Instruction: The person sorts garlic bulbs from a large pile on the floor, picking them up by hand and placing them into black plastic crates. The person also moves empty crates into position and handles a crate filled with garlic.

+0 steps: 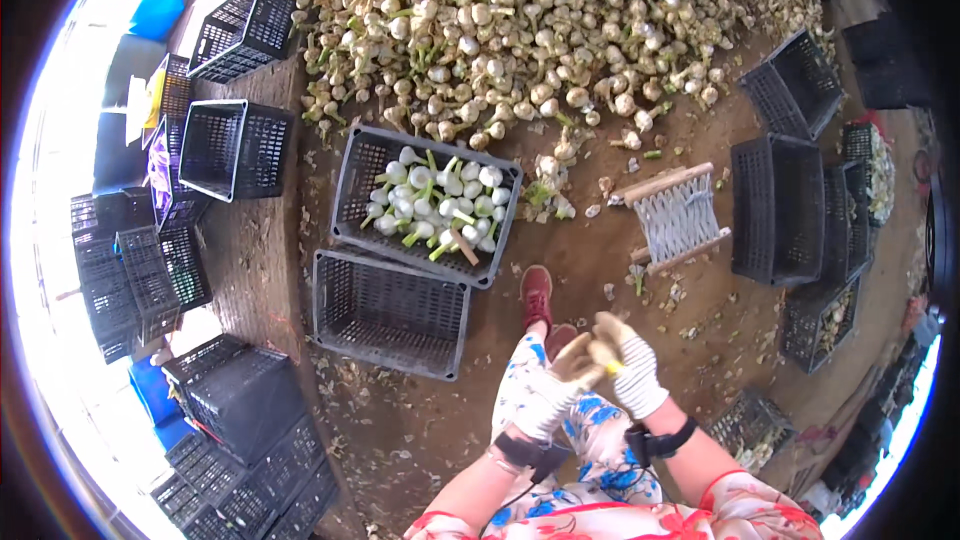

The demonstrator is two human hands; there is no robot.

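Note:
My left hand [564, 382], in a striped work glove with a tan palm, is close to my right hand [624, 364], gloved alike, in front of my lap. A small yellow thing shows at the right hand's fingers; I cannot tell what it is. Left fingers look spread and curved. Ahead on the left, a black plastic crate [349, 184] holds cleaned white garlic bulbs [454, 195] with short green stems and a wooden stick [464, 247]. An empty black crate [390, 315] adjoins it on my side. Beyond lies a large heap of uncleaned garlic bulbs [525, 30].
A low wooden stool with a woven cord seat [675, 217] lies at the right. Black crates [776, 210] stand beyond it, others [236, 150] along the wooden ledge [251, 262] at left. Garlic skins litter the floor. My red shoe [536, 292] is beside the crates.

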